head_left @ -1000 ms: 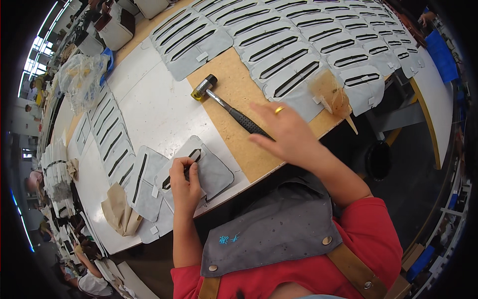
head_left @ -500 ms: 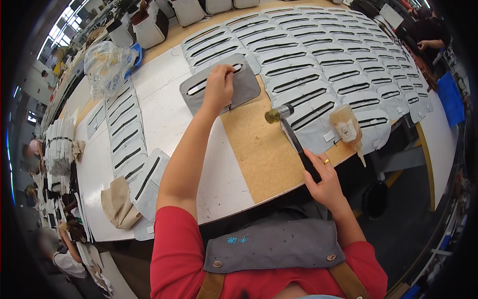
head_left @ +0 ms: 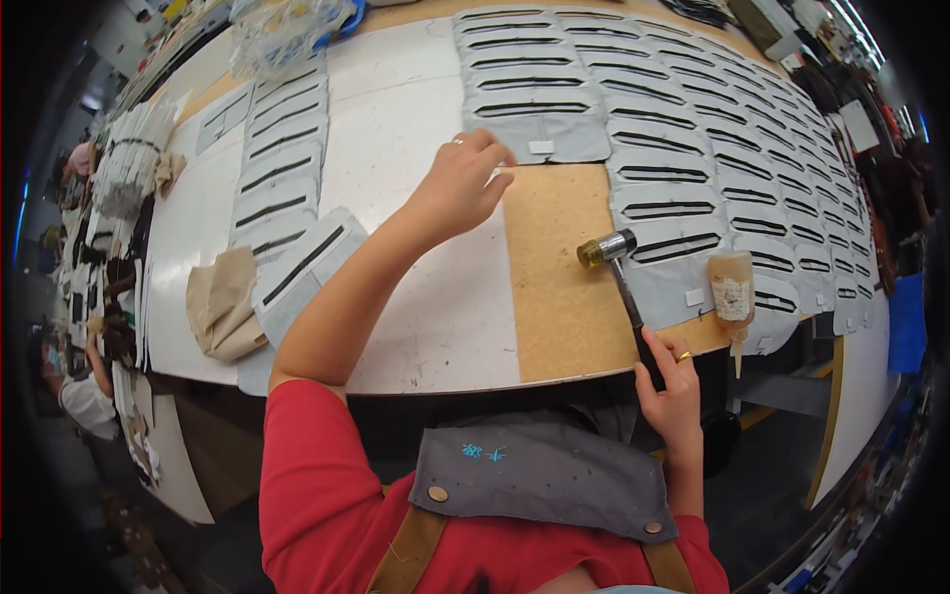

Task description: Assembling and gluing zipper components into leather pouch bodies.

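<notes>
Right hand (head_left: 671, 391) is closed around the black grip of a mallet (head_left: 631, 302), just over the table's front edge, with the mallet's head beyond the knuckles. Left hand (head_left: 460, 188) reaches farther up the table, fingers bent and thumb apart from them; its fingertips come near the lower left corner of a grey panel (head_left: 579, 148), though I cannot tell whether they touch it.

Around them spreads the table (head_left: 426, 327), white with a tan board (head_left: 559, 327) set between the hands. Overlapping rows of slotted grey panels cover its far right, and a narrower column of panels (head_left: 287, 158) runs along the left. A clear plastic bag (head_left: 282, 35) sits beyond that column, and a tan cloth (head_left: 228, 302) lies crumpled near the left forearm. Close to the mallet's right, a bottle (head_left: 732, 287) lies with its nozzle over the front edge.

The mallet's handle runs away from the person, leaning slightly left; its head sits crosswise, yellow face to the left. The nearby panel's long black slot lies roughly left to right.
</notes>
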`<act>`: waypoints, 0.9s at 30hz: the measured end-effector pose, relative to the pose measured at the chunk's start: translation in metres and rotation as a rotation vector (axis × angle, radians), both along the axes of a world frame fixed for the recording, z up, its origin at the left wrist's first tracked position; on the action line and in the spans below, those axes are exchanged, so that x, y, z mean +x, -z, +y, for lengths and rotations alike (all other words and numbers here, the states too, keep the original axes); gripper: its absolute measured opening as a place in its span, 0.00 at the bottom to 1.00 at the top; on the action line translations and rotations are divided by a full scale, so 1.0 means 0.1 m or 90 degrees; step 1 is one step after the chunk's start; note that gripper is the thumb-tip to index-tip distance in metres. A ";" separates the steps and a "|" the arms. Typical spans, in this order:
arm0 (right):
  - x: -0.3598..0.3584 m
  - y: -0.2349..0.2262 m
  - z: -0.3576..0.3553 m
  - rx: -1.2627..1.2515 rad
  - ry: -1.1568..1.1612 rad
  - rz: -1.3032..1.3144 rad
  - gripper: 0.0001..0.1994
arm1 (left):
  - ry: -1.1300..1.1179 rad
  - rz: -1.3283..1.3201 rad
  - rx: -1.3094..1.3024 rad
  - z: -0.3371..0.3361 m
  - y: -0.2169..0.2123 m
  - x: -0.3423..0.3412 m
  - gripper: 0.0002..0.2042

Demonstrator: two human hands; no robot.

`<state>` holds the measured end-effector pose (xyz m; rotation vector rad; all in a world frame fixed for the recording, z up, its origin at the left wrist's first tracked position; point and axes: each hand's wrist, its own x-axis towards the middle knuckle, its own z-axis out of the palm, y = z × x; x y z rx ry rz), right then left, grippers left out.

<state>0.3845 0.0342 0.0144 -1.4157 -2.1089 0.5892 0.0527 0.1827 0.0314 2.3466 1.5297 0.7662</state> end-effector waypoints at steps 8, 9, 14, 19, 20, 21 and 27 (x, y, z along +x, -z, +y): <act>-0.09 -0.26 0.37 0.019 -0.070 -0.134 0.23 | -0.254 0.144 -0.167 -1.75 0.02 -0.94 0.15; -0.16 -0.30 0.43 0.088 -0.075 -0.119 0.22 | -0.260 0.144 -0.171 -1.79 0.05 -0.98 0.15; -0.80 -0.37 0.61 0.189 -0.170 -0.010 0.20 | -0.224 0.179 -0.180 -1.72 0.16 -0.94 0.13; -1.28 -0.27 0.61 0.077 -0.277 0.057 0.18 | -0.239 0.173 -0.079 -1.69 0.26 -0.96 0.11; -1.32 -0.26 0.61 0.078 -0.292 0.071 0.17 | -0.239 0.177 -0.008 -1.69 0.26 -0.98 0.11; -1.34 -0.25 0.60 0.078 -0.293 0.069 0.17 | -0.239 0.175 -0.008 -1.68 0.23 -1.01 0.11; -1.39 -0.21 0.60 0.009 -0.318 0.086 0.15 | -0.186 0.281 -0.150 -1.50 0.19 -1.05 0.14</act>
